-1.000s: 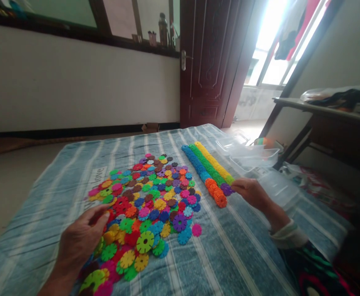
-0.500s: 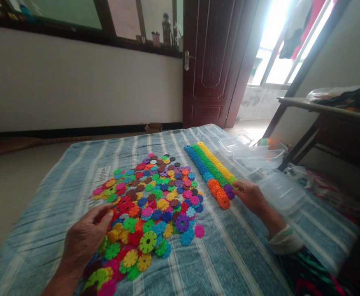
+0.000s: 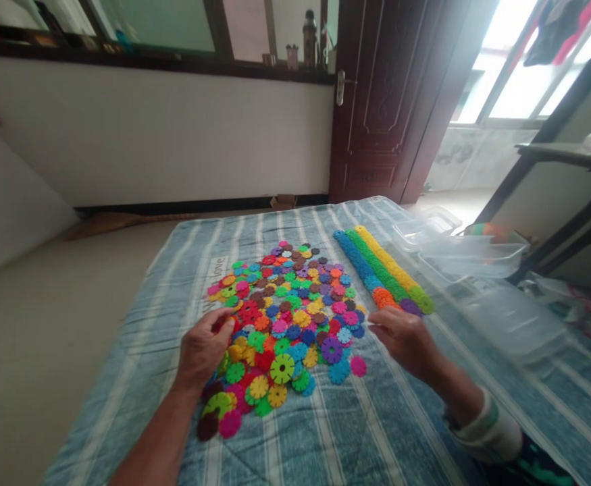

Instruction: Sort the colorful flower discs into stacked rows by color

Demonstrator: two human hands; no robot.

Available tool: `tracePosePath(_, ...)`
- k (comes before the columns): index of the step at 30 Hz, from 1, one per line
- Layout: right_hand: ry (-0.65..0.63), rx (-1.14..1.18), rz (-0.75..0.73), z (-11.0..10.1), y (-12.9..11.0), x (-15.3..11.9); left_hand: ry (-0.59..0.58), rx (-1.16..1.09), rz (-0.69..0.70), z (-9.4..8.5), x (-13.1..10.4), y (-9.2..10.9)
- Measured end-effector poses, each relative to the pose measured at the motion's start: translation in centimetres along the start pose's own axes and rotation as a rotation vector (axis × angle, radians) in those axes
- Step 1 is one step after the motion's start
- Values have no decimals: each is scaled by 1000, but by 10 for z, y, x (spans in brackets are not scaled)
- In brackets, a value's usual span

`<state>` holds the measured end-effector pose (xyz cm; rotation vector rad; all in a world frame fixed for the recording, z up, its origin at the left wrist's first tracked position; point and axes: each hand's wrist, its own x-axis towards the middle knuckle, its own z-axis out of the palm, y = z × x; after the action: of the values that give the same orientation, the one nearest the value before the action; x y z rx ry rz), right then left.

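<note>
A large pile of notched plastic flower discs in many colours is spread over the striped cloth. At the pile's left edge, my left hand is closed with thumb and fingers round a red notched disc, mostly hidden by the fingers. My right hand is between the pile and the rows, its fingers loosely stretched toward the pile, nothing visible in them. Just beyond it lie overlapping rows of discs: a blue row ending in orange, a green row ending in purple, and a yellow row ending in lime.
Clear plastic boxes and lids lie on the right of the cloth. A single pink disc sits apart at the pile's right. Behind are a dark red door, a wall, and a shelf at the right.
My right hand has left the lime end of the yellow row and moved left toward the pile. My left hand stays at the pile's left edge. The view has swung left.
</note>
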<state>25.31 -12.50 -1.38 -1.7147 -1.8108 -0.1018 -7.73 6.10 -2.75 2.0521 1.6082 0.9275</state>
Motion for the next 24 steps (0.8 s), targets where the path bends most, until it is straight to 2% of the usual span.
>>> tracePosePath(3, -115, 44, -99, 18, -36, 10, 8, 13, 15, 0, -1, 0)
tracePosePath(7, -204, 61, -178, 40, -75, 19, 16, 16, 29, 2, -2, -1)
tracePosePath(13, -290, -6, -236, 63, -110, 29, 20, -7, 40, 3, -3, -3)
tracePosePath(17, -318, -31, -184, 59, -105, 32, 29, -13, 49, 4, -3, -5)
tracePosePath(21, -362, -69, -64, 39, -80, 31, 26, -9, 37, 3, -2, -3)
tracePosePath(24, -412, -71, -39, 28, -63, 29, 15, -1, 17, 3, -2, 0)
